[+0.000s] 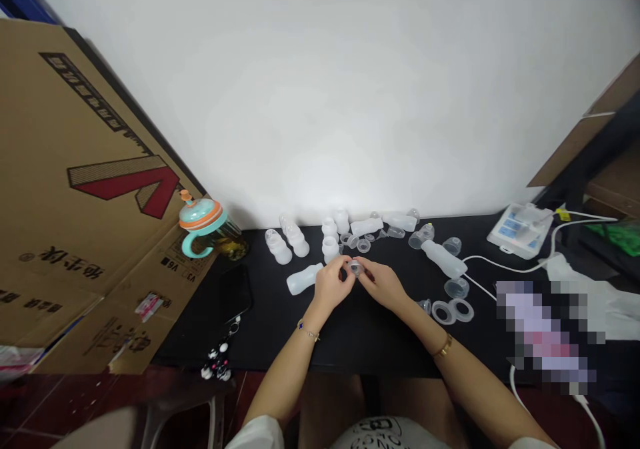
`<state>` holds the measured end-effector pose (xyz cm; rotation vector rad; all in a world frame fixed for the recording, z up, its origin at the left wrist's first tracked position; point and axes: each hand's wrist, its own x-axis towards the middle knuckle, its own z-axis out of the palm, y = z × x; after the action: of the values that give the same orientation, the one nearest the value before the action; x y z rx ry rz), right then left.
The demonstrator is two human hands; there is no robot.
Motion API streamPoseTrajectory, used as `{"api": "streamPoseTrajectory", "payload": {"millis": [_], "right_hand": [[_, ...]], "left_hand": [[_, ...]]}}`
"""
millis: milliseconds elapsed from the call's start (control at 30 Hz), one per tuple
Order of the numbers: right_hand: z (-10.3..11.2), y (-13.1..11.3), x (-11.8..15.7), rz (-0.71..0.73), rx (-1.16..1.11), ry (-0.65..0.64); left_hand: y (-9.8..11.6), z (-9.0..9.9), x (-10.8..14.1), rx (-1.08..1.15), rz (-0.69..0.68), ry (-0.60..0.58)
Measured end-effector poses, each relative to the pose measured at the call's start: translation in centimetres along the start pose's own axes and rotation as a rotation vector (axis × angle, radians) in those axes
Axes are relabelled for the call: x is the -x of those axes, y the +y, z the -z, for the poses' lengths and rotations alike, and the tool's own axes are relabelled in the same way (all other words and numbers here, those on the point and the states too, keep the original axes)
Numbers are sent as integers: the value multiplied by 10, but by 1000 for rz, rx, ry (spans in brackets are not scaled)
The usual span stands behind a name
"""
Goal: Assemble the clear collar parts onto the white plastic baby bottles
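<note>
Over the middle of the black table, my left hand (pixel 334 285) and my right hand (pixel 383 285) meet around a small clear ring-shaped part (pixel 355 267). The fingers of both hands pinch it from either side. A frosted bottle (pixel 304 279) lies on its side just left of my left hand. Behind the hands stand white bottles (pixel 331 249), with clear rings (pixel 363 245) and small caps beside them. Two white rings (pixel 443 312) and a clear dome-like cup (pixel 457 288) lie to the right of my right forearm.
Two assembled bottles (pixel 278 247) lie at the back left, near a teal-lidded jug (pixel 204 217) and a phone (pixel 235 293). A large cardboard box (pixel 60 189) borders the left. Cables, a white case (pixel 521 229) and white tissue (pixel 580 299) are on the right.
</note>
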<state>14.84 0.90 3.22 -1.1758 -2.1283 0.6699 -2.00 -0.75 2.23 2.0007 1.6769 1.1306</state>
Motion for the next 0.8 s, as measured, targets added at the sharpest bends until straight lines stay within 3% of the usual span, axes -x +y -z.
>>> {"api": "streamPoseTrajectory", "payload": {"millis": [800], "right_hand": [[0, 0, 0, 21, 28, -10]], "left_hand": [[-1, -1, 0, -15, 10, 1]]}}
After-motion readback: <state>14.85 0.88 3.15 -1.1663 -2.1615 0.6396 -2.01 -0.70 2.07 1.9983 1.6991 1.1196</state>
